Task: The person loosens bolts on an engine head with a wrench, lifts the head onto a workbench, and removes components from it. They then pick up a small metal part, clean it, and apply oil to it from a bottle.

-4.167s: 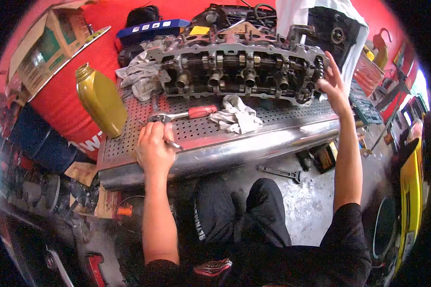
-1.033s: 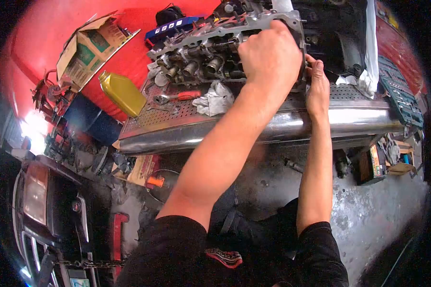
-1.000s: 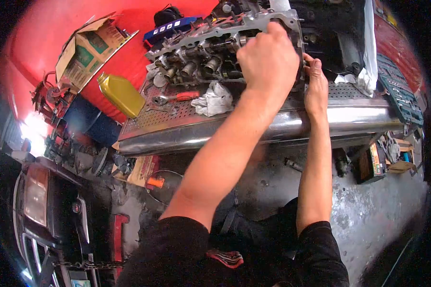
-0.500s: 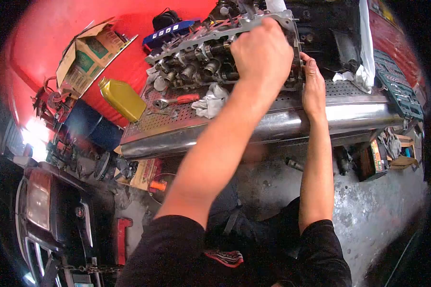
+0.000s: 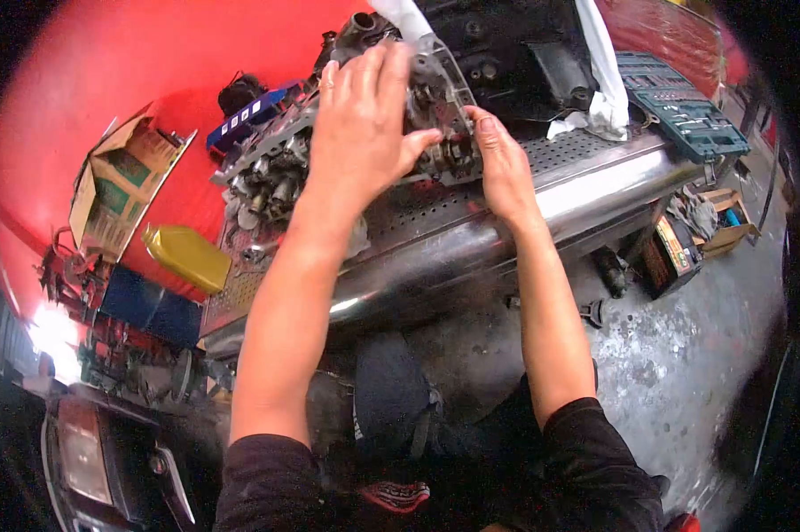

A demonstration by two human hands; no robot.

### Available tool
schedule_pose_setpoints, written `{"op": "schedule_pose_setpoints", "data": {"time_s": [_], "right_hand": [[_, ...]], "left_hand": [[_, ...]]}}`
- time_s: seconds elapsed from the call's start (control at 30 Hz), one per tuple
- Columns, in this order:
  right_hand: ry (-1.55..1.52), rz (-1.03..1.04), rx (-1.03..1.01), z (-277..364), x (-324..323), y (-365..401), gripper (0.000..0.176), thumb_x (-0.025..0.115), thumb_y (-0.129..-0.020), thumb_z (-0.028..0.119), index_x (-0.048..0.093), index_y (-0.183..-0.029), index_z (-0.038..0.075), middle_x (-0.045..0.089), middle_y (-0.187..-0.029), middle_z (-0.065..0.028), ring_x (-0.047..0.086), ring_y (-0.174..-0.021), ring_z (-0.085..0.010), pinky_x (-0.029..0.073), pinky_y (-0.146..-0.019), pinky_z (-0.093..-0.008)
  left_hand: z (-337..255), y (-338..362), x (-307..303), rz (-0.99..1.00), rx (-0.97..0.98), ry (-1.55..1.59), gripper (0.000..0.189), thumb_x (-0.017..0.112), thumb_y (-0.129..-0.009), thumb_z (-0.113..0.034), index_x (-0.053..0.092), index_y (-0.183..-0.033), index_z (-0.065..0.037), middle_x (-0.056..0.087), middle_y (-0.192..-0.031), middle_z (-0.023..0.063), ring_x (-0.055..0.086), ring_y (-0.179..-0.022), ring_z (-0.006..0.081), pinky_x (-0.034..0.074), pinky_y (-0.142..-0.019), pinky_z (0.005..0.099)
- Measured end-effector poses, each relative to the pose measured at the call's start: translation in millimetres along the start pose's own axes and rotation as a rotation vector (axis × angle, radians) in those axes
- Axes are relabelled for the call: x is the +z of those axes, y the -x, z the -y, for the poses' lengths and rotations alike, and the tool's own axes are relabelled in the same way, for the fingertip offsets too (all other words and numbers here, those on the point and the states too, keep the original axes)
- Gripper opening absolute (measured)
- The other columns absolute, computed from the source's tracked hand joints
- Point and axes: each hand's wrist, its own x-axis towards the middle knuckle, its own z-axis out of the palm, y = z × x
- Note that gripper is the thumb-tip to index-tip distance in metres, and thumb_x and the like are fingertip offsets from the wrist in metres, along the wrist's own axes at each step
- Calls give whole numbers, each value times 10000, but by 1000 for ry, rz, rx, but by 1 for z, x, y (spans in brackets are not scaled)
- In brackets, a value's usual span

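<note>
Atop the perf'd bench [image 5: 471, 244], engine cyl head [image 5: 431, 96] lies dead ahead, long axis slanting up-R in view, L hand [image 5: 360, 124] over it, fingers extended, nothing visibly held, R hand [image 5: 506, 173] nearer, at its R end, grip unclear.

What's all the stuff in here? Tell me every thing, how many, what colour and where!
Workbench: 1, silver, middle
Engine part: 1, grey, on workbench
Big part: 1, black, right of engine part
White cloth: count unclear, white, beside big part
Tool case: 1, dark green, workbench's right end
Bottle: 1, gold, workbench's left end
Long box: 1, blue, behind engine part
Cardboard box: 1, brown and green, left
Car: 1, black, lower left
Small box: 1, black, floor, right
Open box: 1, brown, beside small box
Jumbled parts: uncountable, dark, left
Wall: 1, red, back
Floor: 1, grey, below
Sleeves: 2, black, bottom
Left hand: 1, bare, over engine part
Right hand: 1, bare, at engine part's end
</note>
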Motion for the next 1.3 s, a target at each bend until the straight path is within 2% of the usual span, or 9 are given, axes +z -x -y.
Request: {"op": "schedule_pose_setpoints", "data": {"time_s": [0.2,0.37,0.5,0.6,0.73,0.9,1.03,1.2,1.3], "right_hand": [[30,-33,-6,0,2,0,585,393,-1057,521,615,-1317,46,677,-1236,-166,622,-1181,-260,437,-1016,-339],[-103,32,54,-13,3,-5,588,382,-1067,509,592,-1355,42,640,-1299,-125,569,-1215,-207,407,-1044,-334],[-137,61,42,-11,1,-5,574,377,-1077,488,586,-1349,28,635,-1281,-105,552,-1193,-185,395,-1043,-333],[-143,72,38,-13,1,-4,574,376,-1078,485,578,-1351,22,640,-1264,-101,547,-1195,-182,383,-1052,-327],[-192,83,75,-7,2,-3,577,375,-1079,485,579,-1341,13,641,-1245,-97,550,-1185,-181,382,-1055,-327],[-105,66,-6,-11,0,-3,590,367,-1079,492,583,-1329,4,647,-1221,-102,559,-1156,-179,392,-1041,-326],[-124,72,14,-6,1,-5,598,367,-1077,498,584,-1325,-2,646,-1228,-108,560,-1160,-185,389,-1045,-326],[-68,31,-33,-6,4,-3,591,359,-1082,487,586,-1319,-4,655,-1200,-97,568,-1134,-180,401,-1027,-322],[-159,71,27,-4,2,-3,579,356,-1086,474,586,-1324,-2,661,-1187,-92,574,-1123,-172,409,-1018,-321]], "left_hand": [[27,-13,-14,21,-325,543,553,668,-925,-299,525,-1393,-42,652,-1223,221,607,-1160,384,478,-1018,437],[13,-1,0,-71,42,133,1000,878,-620,-468,473,-1395,16,588,-1299,200,557,-1215,368,418,-1066,432],[20,-2,-3,-70,-11,265,935,865,-669,-469,503,-1380,20,582,-1354,213,543,-1263,358,441,-1073,422],[33,-14,-14,112,-434,761,786,791,-728,-523,556,-1317,-58,620,-1291,197,575,-1202,385,439,-1052,446],[11,2,-2,-120,47,117,994,857,-631,-547,489,-1427,-78,595,-1295,227,552,-1225,392,426,-1069,470],[38,-14,-6,34,-409,804,899,842,-661,-527,534,-1370,-69,644,-1257,207,595,-1131,425,458,-1016,471],[21,-5,3,-164,36,296,921,837,-653,-551,521,-1366,-61,641,-1256,206,586,-1165,400,441,-1030,484],[37,-18,-2,-87,-297,686,654,785,-771,-470,566,-1243,-74,697,-951,239,666,-902,446,552,-771,497],[32,-18,2,-150,-99,476,750,809,-734,-501,555,-1275,-48,680,-1050,246,647,-997,431,527,-864,495]]}}
